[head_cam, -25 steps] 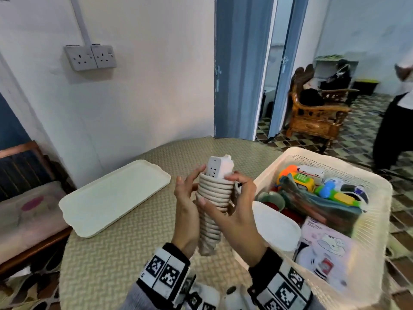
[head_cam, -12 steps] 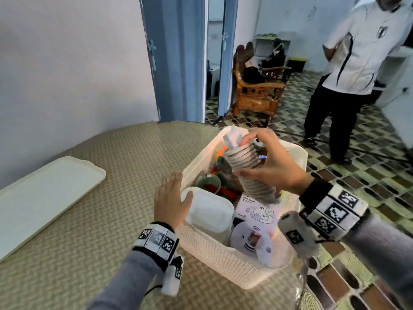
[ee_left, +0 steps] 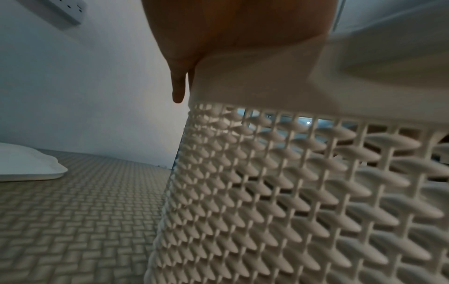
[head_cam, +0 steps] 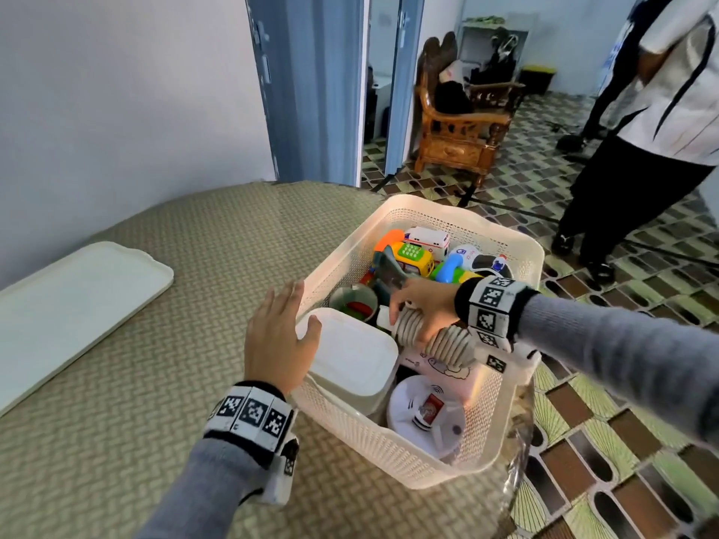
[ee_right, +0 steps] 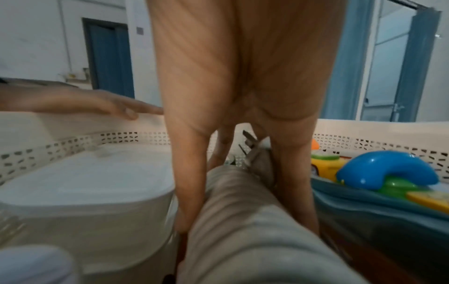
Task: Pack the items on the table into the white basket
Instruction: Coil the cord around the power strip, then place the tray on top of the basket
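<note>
Inside the white basket (head_cam: 459,453), the right hand (head_cam: 426,305) grips a coiled beige cable bundle (head_cam: 447,342), which lies over a pink box (head_cam: 439,367), just beside a white lidded container (head_cam: 350,355). On the near left rim, the left hand (head_cam: 278,336) rests with straight, relaxed fingers. Toys (head_cam: 416,258) fill the far end. A white tray (head_cam: 70,305) lies well apart on the worktop (head_cam: 155,441).

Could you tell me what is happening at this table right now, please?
A person is packing things into a white basket on the table. Their right hand grips a coiled beige cord bundle and lays it inside, between a white lidded container and some toys. Their left hand rests flat on the basket's near rim. A white tray lies on the table to the left.
</note>
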Demonstrator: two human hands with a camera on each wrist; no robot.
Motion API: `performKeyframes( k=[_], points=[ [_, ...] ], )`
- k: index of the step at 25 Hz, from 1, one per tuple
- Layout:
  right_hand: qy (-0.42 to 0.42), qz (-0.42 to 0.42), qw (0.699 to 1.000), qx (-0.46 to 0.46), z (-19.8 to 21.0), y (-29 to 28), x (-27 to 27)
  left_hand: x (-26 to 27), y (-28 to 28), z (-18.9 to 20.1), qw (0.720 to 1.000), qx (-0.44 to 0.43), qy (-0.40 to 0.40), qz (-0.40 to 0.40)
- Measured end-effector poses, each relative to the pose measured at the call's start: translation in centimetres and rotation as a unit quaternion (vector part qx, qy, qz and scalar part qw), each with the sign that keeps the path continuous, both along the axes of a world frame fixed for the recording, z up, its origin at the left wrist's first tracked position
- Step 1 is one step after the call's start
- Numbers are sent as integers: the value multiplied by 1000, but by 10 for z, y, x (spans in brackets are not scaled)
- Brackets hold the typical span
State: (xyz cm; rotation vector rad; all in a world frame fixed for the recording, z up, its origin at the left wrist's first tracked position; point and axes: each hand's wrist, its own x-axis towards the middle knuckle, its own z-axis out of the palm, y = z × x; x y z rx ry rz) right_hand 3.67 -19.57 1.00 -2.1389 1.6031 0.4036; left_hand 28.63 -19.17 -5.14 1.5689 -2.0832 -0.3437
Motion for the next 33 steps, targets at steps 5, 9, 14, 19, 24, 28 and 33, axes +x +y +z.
performKeyframes(
  k=[5,9,14,19,24,28,33],
  points=[
    [30,42,998,-19,5,-2,-1,0,0,-2,1000,-7,6,-1],
    [32,57,998,-6,5,-3,6,0,0,-3,1000,-4,19,-2],
    [23,-9,1000,10,5,1,0,5,4,3,988,36,150,-32],
    [11,-29,997,-73,35,5,15,44,25,2,914,93,394,22],
    [-211,-37,962,-172,77,3,96,104,40,7,892,90,434,94],
    [-368,-38,922,-117,53,-1,194,170,50,3,884,77,434,156],
    [-392,-41,919,15,-27,-14,309,269,56,-25,859,80,441,247]
  ],
)
